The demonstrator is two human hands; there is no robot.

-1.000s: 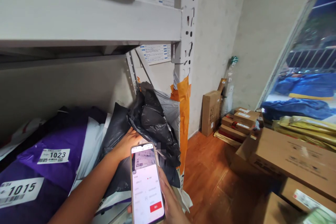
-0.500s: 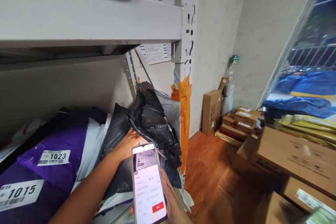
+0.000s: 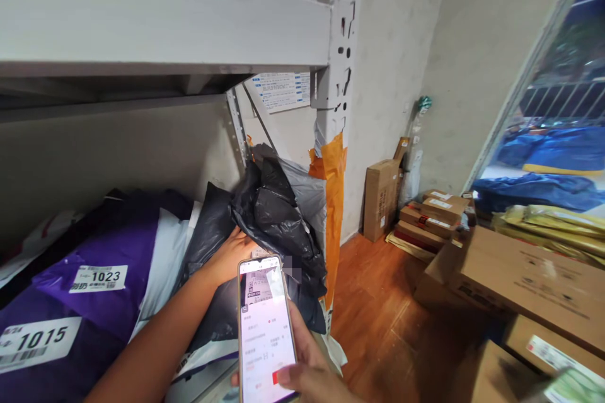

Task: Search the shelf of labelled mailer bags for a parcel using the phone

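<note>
My right hand (image 3: pixel 307 352) holds a smartphone (image 3: pixel 265 327), its thumb on the red button of the lit screen. The upper part of the screen displays a parcel label. Just beyond the phone, my left hand (image 3: pixel 229 258) lies on a black plastic mailing bag (image 3: pixel 212 308), fingers stretched out against the fold of another crumpled black bag (image 3: pixel 278 208). A white printed label (image 3: pixel 259 253) peeks out above the phone, mostly hidden by it. To the left are purple mailing bags (image 3: pixel 118 239) with white stickers reading 1023 and 1015.
The bags fill a shelf bay under a white metal beam (image 3: pixel 165 25). A perforated upright (image 3: pixel 335 88) with orange tape (image 3: pixel 333 201) stands right of them. Cardboard boxes (image 3: pixel 534 283) are stacked on the wooden floor (image 3: pixel 373 315). A flat carton (image 3: pixel 379 198) leans against the wall.
My right thumb has moved from the phone's side onto the red button on the screen. My left hand stays on the black bag. The view has shifted very slightly.
</note>
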